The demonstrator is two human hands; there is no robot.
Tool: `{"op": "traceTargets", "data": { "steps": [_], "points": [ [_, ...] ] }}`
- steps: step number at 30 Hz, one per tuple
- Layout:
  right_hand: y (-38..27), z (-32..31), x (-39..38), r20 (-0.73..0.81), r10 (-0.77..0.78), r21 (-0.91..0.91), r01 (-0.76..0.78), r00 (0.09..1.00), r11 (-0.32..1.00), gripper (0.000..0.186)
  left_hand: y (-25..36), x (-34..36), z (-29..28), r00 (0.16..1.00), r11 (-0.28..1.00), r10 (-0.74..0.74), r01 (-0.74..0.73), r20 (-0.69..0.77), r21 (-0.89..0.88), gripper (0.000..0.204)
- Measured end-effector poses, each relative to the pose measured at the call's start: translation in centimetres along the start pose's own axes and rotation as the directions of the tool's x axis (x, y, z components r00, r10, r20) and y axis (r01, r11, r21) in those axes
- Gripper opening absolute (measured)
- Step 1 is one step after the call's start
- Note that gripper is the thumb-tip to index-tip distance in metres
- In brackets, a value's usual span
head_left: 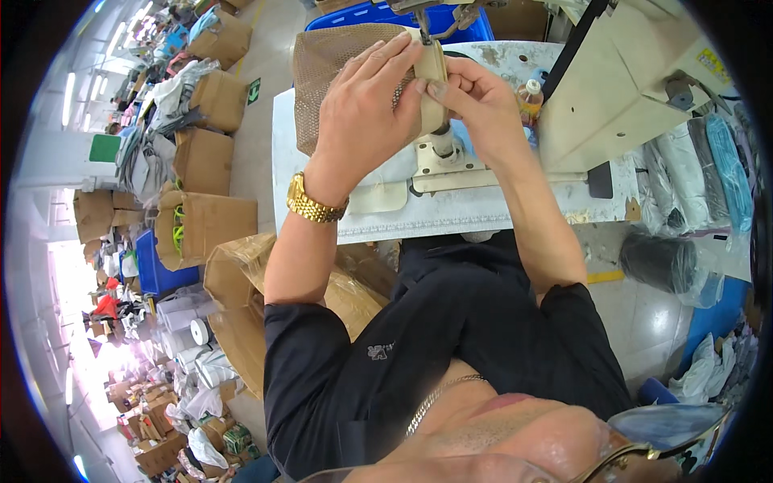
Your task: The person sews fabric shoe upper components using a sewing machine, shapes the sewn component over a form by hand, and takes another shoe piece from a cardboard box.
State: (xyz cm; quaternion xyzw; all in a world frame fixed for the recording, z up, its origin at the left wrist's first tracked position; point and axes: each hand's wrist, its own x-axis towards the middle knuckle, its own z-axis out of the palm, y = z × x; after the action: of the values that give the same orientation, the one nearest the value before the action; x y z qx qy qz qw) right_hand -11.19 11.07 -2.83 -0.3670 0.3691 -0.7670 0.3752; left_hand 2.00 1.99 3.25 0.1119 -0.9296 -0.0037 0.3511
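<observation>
A brown mesh fabric piece (318,68) with a cream band along its right edge lies over the post of a cream sewing machine (596,113). The band sits just below the needle bar (424,28). My left hand (366,101), wearing a gold watch, rests flat on the mesh, fingers stretched toward the needle and thumb against the band. From the other side, my right hand (479,97) pinches the band's right edge between thumb and curled fingers. Both hands hide part of the band, and the exact stitching point cannot be made out.
The white worktable (475,213) has a ruler strip along its near edge. A small bottle with an orange label (530,101) stands beside the machine. Behind is a blue bin (475,24). Cardboard boxes (205,229) line the left; plastic-wrapped bundles (676,173) lie at right.
</observation>
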Motion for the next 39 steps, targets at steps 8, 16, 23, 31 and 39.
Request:
{"op": "traceTargets", "data": {
  "steps": [8, 16, 23, 31, 39],
  "points": [
    [-0.1, 0.1, 0.4, 0.028, 0.002, 0.071, -0.004, 1.0, 0.997, 0.023, -0.6, 0.5, -0.5, 0.996, 0.997, -0.032, 0.038, 0.081, -0.068, 0.037],
    [1.2, -0.9, 1.0, 0.016, -0.004, 0.075, 0.003, 1.0, 0.997, 0.023, -0.7, 1.3, -0.9, 0.994, 0.997, 0.047, -0.053, 0.101, 0.061, 0.039],
    [1.0, -0.6, -1.1, 0.059, 0.106, 0.131, -0.113, 0.993, 0.985, 0.024, 0.1, -0.5, -1.2, 0.992, 0.991, 0.107, -0.112, 0.066, 0.077, 0.038],
    [1.1, -0.9, -0.4, 0.045, 0.08, 0.125, -0.085, 0.996, 0.989, 0.024, 0.1, 0.0, -1.0, 0.996, 0.999, 0.019, -0.016, 0.087, -0.043, 0.039],
    [0.6, -0.9, 0.3, 0.057, 0.071, 0.162, -0.08, 0.996, 0.984, 0.022, 0.3, 0.2, -0.3, 0.999, 0.998, -0.02, 0.023, 0.051, -0.063, 0.038]
  ]
}}
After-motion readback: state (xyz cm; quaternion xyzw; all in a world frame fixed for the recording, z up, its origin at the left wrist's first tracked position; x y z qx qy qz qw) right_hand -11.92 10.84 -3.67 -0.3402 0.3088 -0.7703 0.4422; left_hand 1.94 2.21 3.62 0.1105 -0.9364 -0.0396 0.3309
